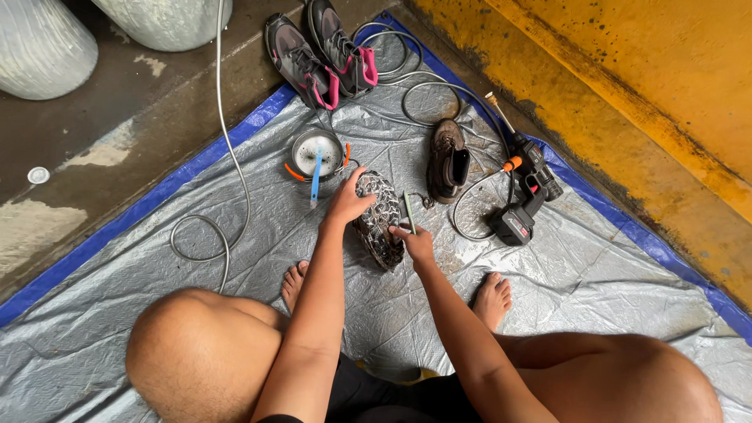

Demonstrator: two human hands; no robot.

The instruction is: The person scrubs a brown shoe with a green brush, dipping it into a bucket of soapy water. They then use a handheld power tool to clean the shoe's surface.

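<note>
2 hands: left hand (350, 200) steadies muddy shoe (378, 219); right hand (415, 241) grips, seemingly, a brush (409, 210)

tarp (235, 313): glossy crinkled plastic | shoe sole (378, 219): muddy rubber

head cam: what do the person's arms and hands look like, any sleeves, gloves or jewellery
Both arms are bare from the upper arm down: no long sleeves show. The left hand and right hand wear no gloves, and no rings, watch or bracelets can be seen. Only a sliver of black clothing shows at the bottom of the frame, by the upper arms.
</note>
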